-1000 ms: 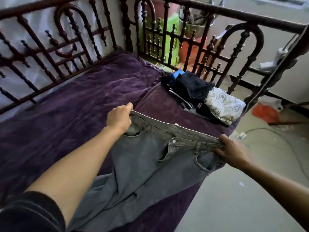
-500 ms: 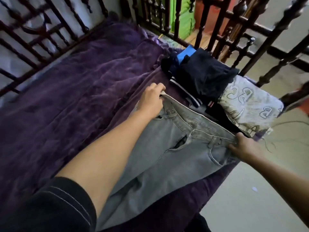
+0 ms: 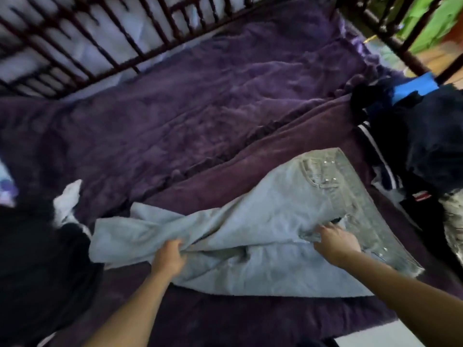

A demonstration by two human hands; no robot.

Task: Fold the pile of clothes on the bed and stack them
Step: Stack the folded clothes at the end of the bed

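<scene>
Grey jeans [image 3: 275, 209] lie spread on the purple bed cover [image 3: 200, 108], waistband towards a pile of dark clothes [image 3: 426, 146] at the right. The left hand [image 3: 169, 256] grips a bunched trouser leg; the right hand [image 3: 335, 242] rests with fingers spread by the fly

Free room and obstacles on the bed. Beyond both hands the purple bed cover [image 3: 200, 116] offers a wide passable surface, closed on its far side by the barred bed rail [image 3: 105, 46]. Right of the right hand [image 3: 335, 242], a dark clothes pile [image 3: 431, 136] stands just beside the jeans [image 3: 275, 209]. Left of the left hand [image 3: 169, 257], a black garment [image 3: 37, 259] and a white cloth [image 3: 66, 199] occupy the bed. The jeans fill the span between the hands.
</scene>
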